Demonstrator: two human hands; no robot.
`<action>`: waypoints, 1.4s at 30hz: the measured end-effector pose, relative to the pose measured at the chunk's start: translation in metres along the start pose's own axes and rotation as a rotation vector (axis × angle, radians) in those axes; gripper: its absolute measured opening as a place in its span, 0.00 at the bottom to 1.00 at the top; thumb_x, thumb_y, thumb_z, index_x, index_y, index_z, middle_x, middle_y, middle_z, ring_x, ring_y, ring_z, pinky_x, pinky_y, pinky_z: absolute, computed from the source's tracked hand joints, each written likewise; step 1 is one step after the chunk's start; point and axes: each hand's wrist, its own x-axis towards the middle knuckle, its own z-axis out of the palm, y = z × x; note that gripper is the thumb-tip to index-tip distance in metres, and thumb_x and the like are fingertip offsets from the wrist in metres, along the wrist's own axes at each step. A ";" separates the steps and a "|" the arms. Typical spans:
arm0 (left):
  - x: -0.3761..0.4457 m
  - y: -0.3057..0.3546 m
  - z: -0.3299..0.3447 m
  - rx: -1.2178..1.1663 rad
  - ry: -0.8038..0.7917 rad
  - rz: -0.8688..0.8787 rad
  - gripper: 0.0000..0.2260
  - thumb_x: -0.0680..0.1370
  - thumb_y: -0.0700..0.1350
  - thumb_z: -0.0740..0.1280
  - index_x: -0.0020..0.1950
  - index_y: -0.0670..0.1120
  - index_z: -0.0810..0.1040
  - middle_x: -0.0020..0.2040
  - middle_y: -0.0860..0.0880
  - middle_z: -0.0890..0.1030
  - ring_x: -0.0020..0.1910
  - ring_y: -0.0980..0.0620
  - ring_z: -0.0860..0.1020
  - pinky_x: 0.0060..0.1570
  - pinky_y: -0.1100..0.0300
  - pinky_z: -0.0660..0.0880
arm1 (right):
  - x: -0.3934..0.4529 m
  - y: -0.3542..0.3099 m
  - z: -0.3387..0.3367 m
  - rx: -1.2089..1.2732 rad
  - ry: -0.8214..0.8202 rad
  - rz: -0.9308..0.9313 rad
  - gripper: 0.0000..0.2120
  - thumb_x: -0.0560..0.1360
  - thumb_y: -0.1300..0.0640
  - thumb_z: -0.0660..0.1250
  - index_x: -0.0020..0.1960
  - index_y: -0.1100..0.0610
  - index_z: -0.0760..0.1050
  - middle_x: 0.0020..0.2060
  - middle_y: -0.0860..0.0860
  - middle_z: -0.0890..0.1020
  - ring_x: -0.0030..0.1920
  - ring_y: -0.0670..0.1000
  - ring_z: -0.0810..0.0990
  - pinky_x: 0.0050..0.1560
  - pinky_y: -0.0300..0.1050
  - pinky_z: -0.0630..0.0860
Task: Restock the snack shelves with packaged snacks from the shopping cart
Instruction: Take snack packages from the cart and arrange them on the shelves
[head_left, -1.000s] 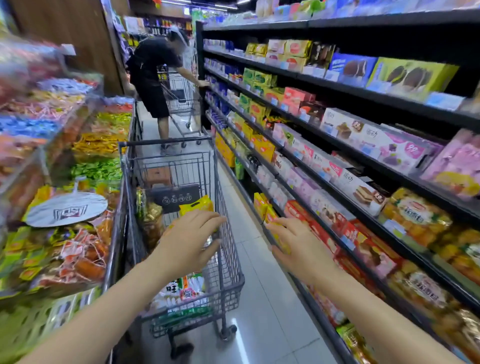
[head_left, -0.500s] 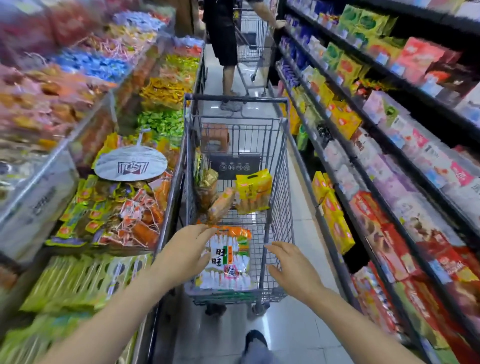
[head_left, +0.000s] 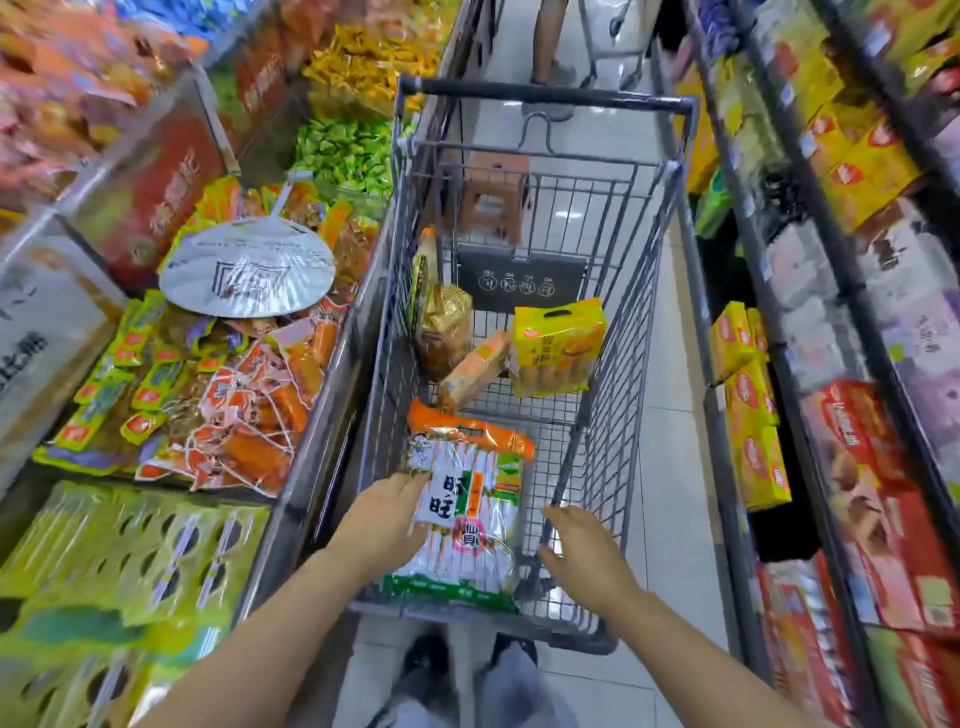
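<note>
We stand between the snack shelves (head_left: 852, 270) on our right and the shopping cart (head_left: 540, 98) ahead. In its near end lies the big rice-cracker bag (head_left: 470, 512), flat on the wire floor. Our left hand (head_left: 382, 522) rests on its left edge, fingers loosely bent, nothing gripped yet; our right hand (head_left: 584, 556) hovers open just beside it. We judge it light, crinkly, slippery and brittle inside, so best taken by both long edges.
</note>
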 end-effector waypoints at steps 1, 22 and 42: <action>0.006 -0.004 0.007 -0.024 -0.031 -0.030 0.31 0.80 0.53 0.62 0.79 0.46 0.53 0.75 0.47 0.63 0.72 0.47 0.63 0.70 0.56 0.62 | 0.006 0.002 0.005 0.006 -0.027 0.023 0.19 0.80 0.53 0.60 0.69 0.58 0.67 0.63 0.55 0.74 0.64 0.54 0.69 0.60 0.43 0.66; 0.109 -0.047 0.177 -0.328 -0.264 -0.570 0.38 0.79 0.53 0.65 0.79 0.45 0.43 0.79 0.41 0.42 0.78 0.40 0.46 0.74 0.45 0.53 | 0.136 0.068 0.185 0.376 -0.300 0.473 0.27 0.70 0.45 0.69 0.65 0.52 0.67 0.61 0.58 0.75 0.58 0.57 0.76 0.54 0.51 0.76; 0.132 -0.011 0.142 -0.327 -0.167 -0.674 0.29 0.74 0.50 0.68 0.73 0.44 0.63 0.67 0.39 0.69 0.63 0.37 0.67 0.60 0.47 0.69 | 0.146 0.063 0.151 0.765 -0.116 0.476 0.27 0.75 0.65 0.68 0.71 0.56 0.62 0.47 0.48 0.76 0.38 0.45 0.74 0.26 0.25 0.67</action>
